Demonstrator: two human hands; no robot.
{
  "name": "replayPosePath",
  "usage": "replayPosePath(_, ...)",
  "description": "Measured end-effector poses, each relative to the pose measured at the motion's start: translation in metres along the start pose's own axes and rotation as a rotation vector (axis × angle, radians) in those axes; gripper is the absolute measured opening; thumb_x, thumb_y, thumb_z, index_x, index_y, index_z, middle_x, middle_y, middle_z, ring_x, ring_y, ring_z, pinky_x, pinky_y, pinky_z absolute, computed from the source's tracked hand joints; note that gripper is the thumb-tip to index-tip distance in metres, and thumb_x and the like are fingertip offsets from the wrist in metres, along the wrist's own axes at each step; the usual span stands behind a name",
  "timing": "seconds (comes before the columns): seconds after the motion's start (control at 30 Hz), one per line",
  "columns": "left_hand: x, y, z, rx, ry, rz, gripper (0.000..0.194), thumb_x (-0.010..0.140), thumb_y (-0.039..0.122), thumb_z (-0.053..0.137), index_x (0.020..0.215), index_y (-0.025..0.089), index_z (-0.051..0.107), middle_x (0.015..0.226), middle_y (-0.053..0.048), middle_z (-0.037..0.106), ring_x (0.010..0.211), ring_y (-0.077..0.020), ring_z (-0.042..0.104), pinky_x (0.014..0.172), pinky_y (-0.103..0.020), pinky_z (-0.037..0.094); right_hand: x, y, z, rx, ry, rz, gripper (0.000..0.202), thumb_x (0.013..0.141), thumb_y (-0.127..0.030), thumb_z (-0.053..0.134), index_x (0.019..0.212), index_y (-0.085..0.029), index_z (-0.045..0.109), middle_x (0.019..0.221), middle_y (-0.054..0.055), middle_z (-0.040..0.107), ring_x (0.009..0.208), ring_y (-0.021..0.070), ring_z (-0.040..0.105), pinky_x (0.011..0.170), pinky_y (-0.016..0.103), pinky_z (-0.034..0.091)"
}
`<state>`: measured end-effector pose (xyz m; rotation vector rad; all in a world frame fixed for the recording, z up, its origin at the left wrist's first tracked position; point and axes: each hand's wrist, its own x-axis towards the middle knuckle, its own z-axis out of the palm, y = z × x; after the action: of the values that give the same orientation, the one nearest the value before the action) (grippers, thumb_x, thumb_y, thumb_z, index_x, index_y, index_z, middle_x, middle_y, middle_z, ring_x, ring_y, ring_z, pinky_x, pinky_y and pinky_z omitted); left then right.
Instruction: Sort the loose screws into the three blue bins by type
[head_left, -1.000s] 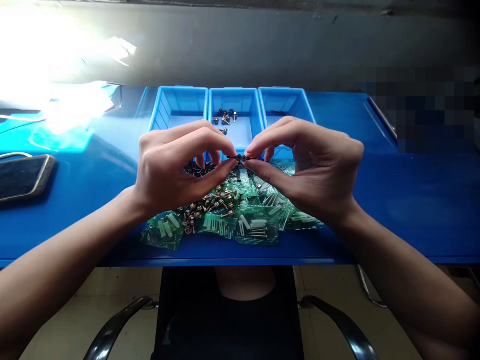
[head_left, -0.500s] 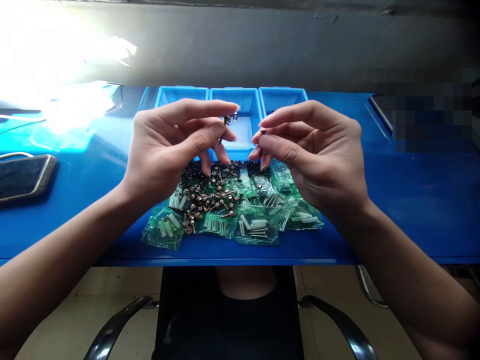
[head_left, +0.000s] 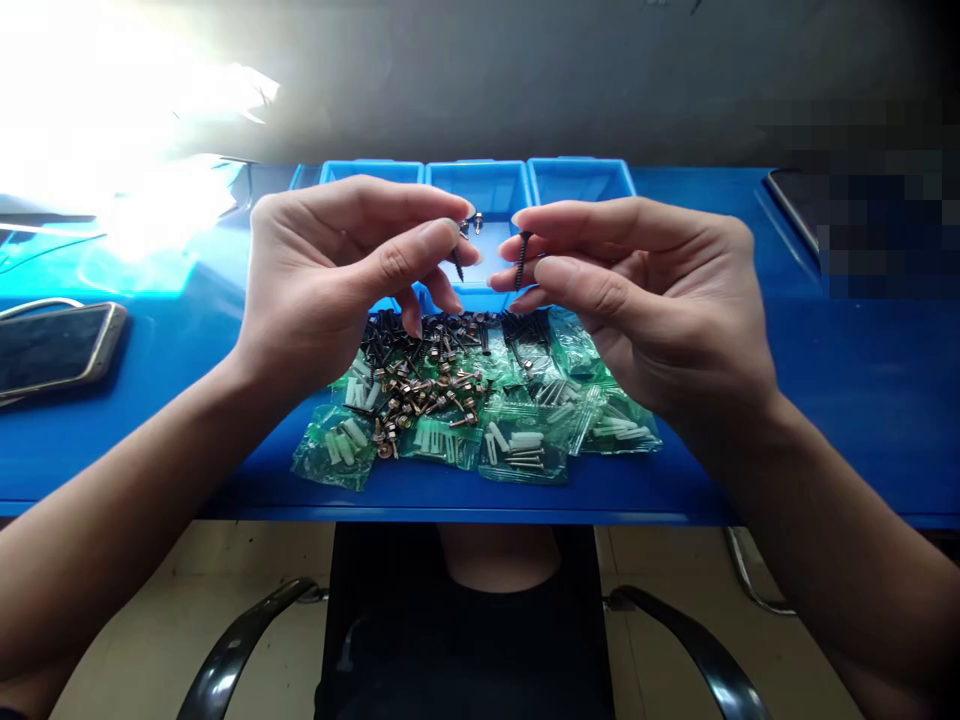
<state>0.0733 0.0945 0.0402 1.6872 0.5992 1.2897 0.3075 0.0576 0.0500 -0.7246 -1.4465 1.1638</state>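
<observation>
Between the thumb and fingers of my left hand is a dark screw, its tip pointing down; the rest of it is hidden by the thumb. My right hand holds a black screw upright at the fingertips, head on top. Both hands hover over a pile of loose black and brassy screws. Under and around that pile lie green-tinted plastic packets with white wall plugs and screws inside. Just beyond my fingers, a small shiny screw shows near the middle bin.
Three blue bins stand side by side at the back: a left bin, a middle bin and a right bin. A phone lies at left on the blue table. A dark flat device is at right.
The black screw in my right hand now shows along its length, with the thumb drawn back from it. My right hand has shifted slightly right. The view has tilted a little.
</observation>
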Motion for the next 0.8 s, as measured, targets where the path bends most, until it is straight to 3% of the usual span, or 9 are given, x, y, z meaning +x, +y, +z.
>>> replayPosePath(0.2, -0.002, 0.004, 0.007, -0.083, 0.028, 0.003, 0.01, 0.093, 0.024, 0.091, 0.097, 0.019, 0.084, 0.086, -0.003, 0.079, 0.064, -0.0132, 0.076, 0.042, -0.019, 0.054, 0.0, 0.002, -0.001, -0.107, -0.011, -0.023, 0.017, 0.09, -0.009, 0.086, 0.096, -0.024, 0.084, 0.094, -0.001, 0.083, 0.078, 0.0178, 0.08, 0.07, 0.034, 0.071)
replayPosePath(0.27, -0.003, 0.006, 0.008, -0.086, 0.037, -0.02, 0.012, 0.093, 0.026, 0.092, 0.096, 0.02, 0.083, 0.086, -0.003, 0.079, 0.064, -0.0127, 0.076, 0.043, -0.019, 0.054, 0.001, 0.003, -0.004, -0.254, 0.067, -0.116, 0.014, 0.091, -0.01, 0.085, 0.096, -0.023, 0.083, 0.092, -0.001, 0.082, 0.082, 0.0161, 0.078, 0.073, 0.031, 0.069)
replayPosePath(0.37, -0.003, 0.009, 0.009, -0.096, 0.028, -0.046, 0.011, 0.094, 0.026, 0.091, 0.096, 0.02, 0.082, 0.083, -0.001, 0.079, 0.061, -0.0121, 0.075, 0.04, -0.019, 0.053, 0.006, 0.007, -0.011, -0.421, 0.282, -0.321, 0.016, 0.091, -0.007, 0.083, 0.098, -0.022, 0.084, 0.092, 0.001, 0.08, 0.08, 0.0152, 0.075, 0.071, 0.03, 0.066)
replayPosePath(0.43, -0.003, 0.01, 0.009, -0.099, 0.022, -0.057, 0.011, 0.093, 0.024, 0.09, 0.097, 0.02, 0.081, 0.081, 0.0, 0.079, 0.059, -0.0121, 0.074, 0.039, -0.019, 0.053, 0.012, 0.012, -0.017, -0.404, 0.376, -0.409, 0.02, 0.09, -0.005, 0.081, 0.097, -0.023, 0.085, 0.092, 0.002, 0.081, 0.079, 0.0167, 0.076, 0.063, 0.03, 0.064)
replayPosePath(0.5, -0.003, 0.011, 0.008, -0.075, 0.029, -0.057, 0.014, 0.091, 0.023, 0.092, 0.097, 0.021, 0.079, 0.081, 0.001, 0.08, 0.058, -0.0122, 0.075, 0.039, -0.019, 0.054, 0.016, 0.016, -0.021, -0.361, 0.407, -0.404, 0.024, 0.091, -0.005, 0.08, 0.099, -0.026, 0.086, 0.099, 0.002, 0.083, 0.089, 0.0203, 0.08, 0.065, 0.031, 0.067)
replayPosePath(0.57, -0.003, 0.01, 0.008, -0.039, 0.046, -0.04, 0.016, 0.09, 0.023, 0.093, 0.096, 0.023, 0.078, 0.082, 0.002, 0.08, 0.059, -0.0124, 0.075, 0.039, -0.018, 0.054, 0.017, 0.018, -0.021, -0.353, 0.404, -0.341, 0.028, 0.091, -0.006, 0.079, 0.105, -0.03, 0.087, 0.112, 0.003, 0.084, 0.106, 0.0237, 0.079, 0.076, 0.033, 0.071)
replayPosePath(0.63, -0.003, 0.009, 0.009, -0.003, 0.063, -0.026, 0.017, 0.088, 0.024, 0.094, 0.095, 0.024, 0.078, 0.084, 0.002, 0.081, 0.059, -0.0123, 0.075, 0.04, -0.018, 0.055, 0.014, 0.018, -0.018, -0.347, 0.396, -0.312, 0.031, 0.09, -0.006, 0.079, 0.106, -0.031, 0.087, 0.117, 0.003, 0.083, 0.11, 0.0244, 0.077, 0.078, 0.034, 0.071)
replayPosePath(0.8, -0.005, 0.006, 0.009, 0.04, 0.068, -0.029, 0.013, 0.088, 0.026, 0.092, 0.098, 0.027, 0.083, 0.089, 0.001, 0.083, 0.06, -0.0122, 0.075, 0.041, -0.019, 0.056, -0.001, 0.008, -0.002, -0.316, 0.182, -0.259, 0.027, 0.095, -0.011, 0.076, 0.108, -0.032, 0.086, 0.097, 0.001, 0.081, 0.084, 0.02, 0.075, 0.068, 0.035, 0.066)
